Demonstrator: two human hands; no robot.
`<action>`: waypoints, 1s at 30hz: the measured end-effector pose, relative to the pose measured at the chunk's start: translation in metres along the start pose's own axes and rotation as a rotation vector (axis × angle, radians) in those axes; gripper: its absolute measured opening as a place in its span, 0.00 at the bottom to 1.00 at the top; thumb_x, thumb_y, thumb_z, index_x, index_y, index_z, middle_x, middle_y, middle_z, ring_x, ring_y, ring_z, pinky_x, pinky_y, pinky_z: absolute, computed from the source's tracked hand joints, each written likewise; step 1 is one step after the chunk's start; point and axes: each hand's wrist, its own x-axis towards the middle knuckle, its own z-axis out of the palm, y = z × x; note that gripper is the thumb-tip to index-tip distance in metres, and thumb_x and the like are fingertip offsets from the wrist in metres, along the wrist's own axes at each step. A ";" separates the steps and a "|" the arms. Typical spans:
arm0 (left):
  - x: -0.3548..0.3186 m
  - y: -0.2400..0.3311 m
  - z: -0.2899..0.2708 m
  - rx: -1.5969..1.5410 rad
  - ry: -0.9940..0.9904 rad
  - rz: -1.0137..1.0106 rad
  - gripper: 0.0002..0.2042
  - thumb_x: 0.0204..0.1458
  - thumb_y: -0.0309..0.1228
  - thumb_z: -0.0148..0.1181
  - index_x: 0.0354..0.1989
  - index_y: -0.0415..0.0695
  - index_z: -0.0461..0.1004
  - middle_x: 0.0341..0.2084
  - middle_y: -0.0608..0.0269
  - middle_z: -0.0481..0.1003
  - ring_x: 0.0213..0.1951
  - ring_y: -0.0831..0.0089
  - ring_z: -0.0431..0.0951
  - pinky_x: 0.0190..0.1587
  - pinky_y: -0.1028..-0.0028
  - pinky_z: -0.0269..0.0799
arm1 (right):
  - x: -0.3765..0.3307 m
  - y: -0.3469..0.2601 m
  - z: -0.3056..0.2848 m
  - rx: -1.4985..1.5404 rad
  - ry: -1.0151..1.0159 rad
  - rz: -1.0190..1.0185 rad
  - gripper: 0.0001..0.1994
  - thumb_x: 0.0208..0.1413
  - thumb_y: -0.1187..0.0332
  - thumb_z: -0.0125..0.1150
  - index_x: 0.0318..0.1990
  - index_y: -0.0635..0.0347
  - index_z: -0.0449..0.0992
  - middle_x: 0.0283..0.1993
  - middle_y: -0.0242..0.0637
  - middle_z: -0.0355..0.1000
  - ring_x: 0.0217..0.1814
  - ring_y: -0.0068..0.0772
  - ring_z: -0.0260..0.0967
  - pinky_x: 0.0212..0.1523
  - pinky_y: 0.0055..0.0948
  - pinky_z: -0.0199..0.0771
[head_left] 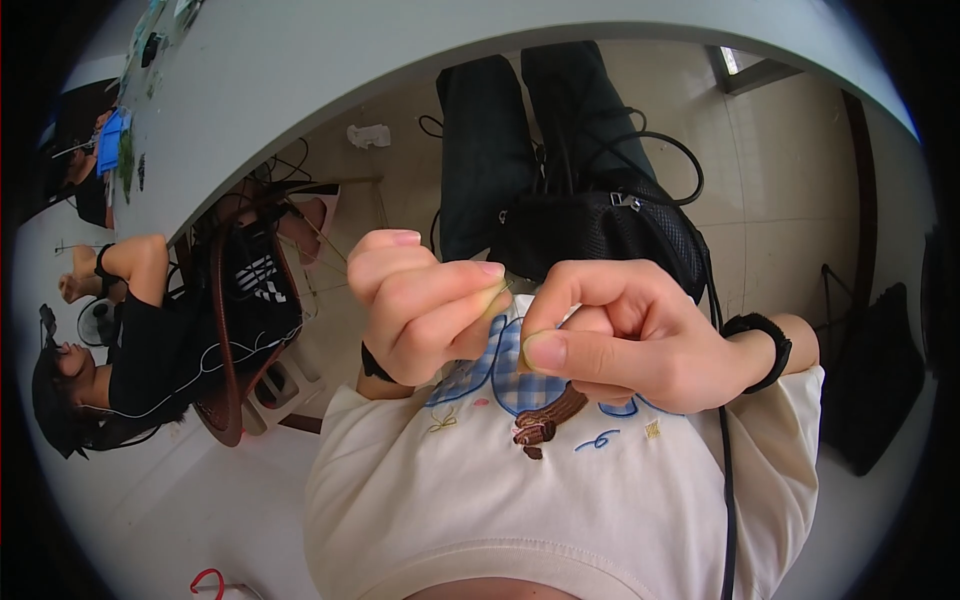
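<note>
My left hand is raised in front of my white shirt, with thumb and forefinger pinched together. A thin, fine strand seems to show at those fingertips, too small to name. Close beside it, my right hand is closed in a pinch, the thumb pressed to the forefinger. What its fingertips hold, if anything, I cannot make out. A small gap separates the two pinches. Dark bands circle both wrists.
A black bag with cables lies on my lap. The curved edge of a pale table runs beyond my knees. At the left another person sits by a brown-framed chair. Crumpled white paper lies on the floor; a black object stands right.
</note>
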 end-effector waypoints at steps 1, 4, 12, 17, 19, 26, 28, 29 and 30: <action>-0.002 0.001 0.003 -0.012 0.042 0.010 0.08 0.36 0.29 0.63 0.23 0.49 0.68 0.25 0.76 0.72 0.25 0.77 0.62 0.32 0.74 0.61 | 0.000 -0.004 -0.002 -0.155 -0.009 -0.102 0.04 0.55 0.73 0.48 0.31 0.64 0.65 0.13 0.22 0.55 0.14 0.09 0.43 0.15 0.16 0.40; -0.006 0.006 0.009 -0.037 0.111 0.027 0.09 0.34 0.29 0.63 0.22 0.48 0.68 0.24 0.75 0.73 0.23 0.77 0.62 0.31 0.74 0.61 | 0.004 -0.019 -0.004 -0.433 -0.018 -0.256 0.04 0.53 0.75 0.49 0.31 0.68 0.66 0.14 0.24 0.57 0.15 0.09 0.44 0.17 0.16 0.42; 0.001 0.006 0.004 -0.027 0.083 0.077 0.09 0.33 0.31 0.63 0.21 0.48 0.68 0.23 0.74 0.73 0.24 0.77 0.62 0.29 0.75 0.60 | 0.024 -0.028 -0.006 -0.671 0.074 -0.356 0.05 0.52 0.74 0.50 0.27 0.67 0.66 0.17 0.26 0.62 0.19 0.09 0.51 0.20 0.14 0.47; -0.003 0.003 0.002 -0.031 0.088 0.079 0.07 0.36 0.30 0.62 0.22 0.48 0.69 0.23 0.75 0.73 0.24 0.77 0.62 0.30 0.75 0.60 | 0.033 -0.030 -0.008 -0.635 0.133 -0.276 0.07 0.48 0.73 0.50 0.23 0.68 0.66 0.15 0.27 0.61 0.18 0.12 0.51 0.19 0.18 0.51; -0.002 0.003 0.002 -0.029 0.077 0.081 0.07 0.37 0.30 0.62 0.22 0.49 0.68 0.24 0.75 0.73 0.24 0.78 0.62 0.30 0.75 0.60 | 0.036 -0.029 -0.011 -0.611 0.120 -0.218 0.07 0.48 0.72 0.51 0.24 0.68 0.67 0.14 0.26 0.61 0.18 0.12 0.51 0.19 0.18 0.51; -0.003 0.003 -0.004 0.030 0.037 0.054 0.07 0.40 0.30 0.60 0.24 0.50 0.66 0.26 0.78 0.71 0.25 0.78 0.61 0.33 0.75 0.59 | 0.039 -0.033 -0.013 -0.767 0.146 -0.209 0.07 0.48 0.70 0.53 0.25 0.65 0.71 0.15 0.25 0.62 0.18 0.11 0.52 0.19 0.17 0.51; -0.003 0.003 -0.005 0.029 0.025 0.048 0.08 0.40 0.30 0.60 0.25 0.50 0.66 0.26 0.78 0.71 0.25 0.79 0.61 0.33 0.75 0.59 | 0.041 -0.030 -0.016 -0.757 0.144 -0.224 0.07 0.48 0.69 0.55 0.26 0.63 0.72 0.14 0.24 0.62 0.17 0.11 0.50 0.18 0.17 0.50; -0.003 0.003 -0.005 0.027 0.013 0.042 0.08 0.40 0.30 0.61 0.25 0.50 0.66 0.26 0.79 0.71 0.25 0.79 0.61 0.33 0.75 0.59 | 0.042 -0.028 -0.017 -0.757 0.143 -0.224 0.07 0.48 0.69 0.55 0.26 0.63 0.72 0.14 0.24 0.62 0.17 0.11 0.50 0.18 0.17 0.50; -0.003 0.003 -0.005 0.027 0.013 0.042 0.08 0.40 0.30 0.61 0.25 0.50 0.66 0.26 0.79 0.71 0.25 0.79 0.61 0.33 0.75 0.59 | 0.042 -0.025 -0.018 -0.769 0.134 -0.276 0.07 0.48 0.68 0.55 0.26 0.64 0.73 0.12 0.23 0.59 0.16 0.12 0.48 0.17 0.18 0.48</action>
